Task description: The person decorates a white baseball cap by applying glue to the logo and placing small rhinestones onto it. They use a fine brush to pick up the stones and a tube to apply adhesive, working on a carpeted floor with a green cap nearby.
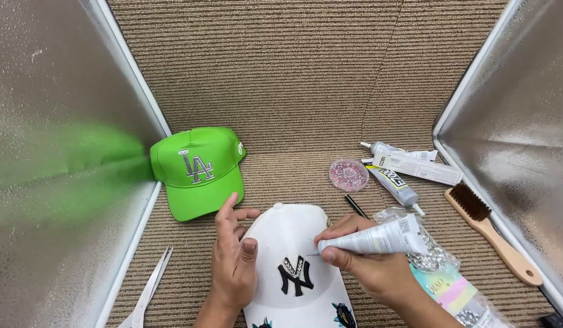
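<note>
Two things are in hand at the near edge of the carpeted floor: a white fabric baseball cap [291,243] with a black embroidered emblem partly set with small clear stones, and a soft white glue tube [378,238] with a fine nozzle. The right hand [369,264] has its fingers [333,256] clenched around the tube, the nozzle tip touching the top of the emblem. The left hand [234,261] lies flat along the cap's left side, fingers released and spread, thumb on the crown, steadying it.

By its look the cap is light and its crown soft, so it would dent under pressure; the flat side panels or the brim give the safest hold, away from fresh glue and stones. The tube is squashy and would likely ooze if squeezed hard, so a light grip near the nozzle suits it.

Just right of the cap lies a clear bag of silver rhinestones [433,255]. Farther off sit a round dish of pink stones [349,175], more glue tubes [395,185], a wooden-handled brush [494,234], a bright green cap [197,172] and scissors [149,291].
</note>
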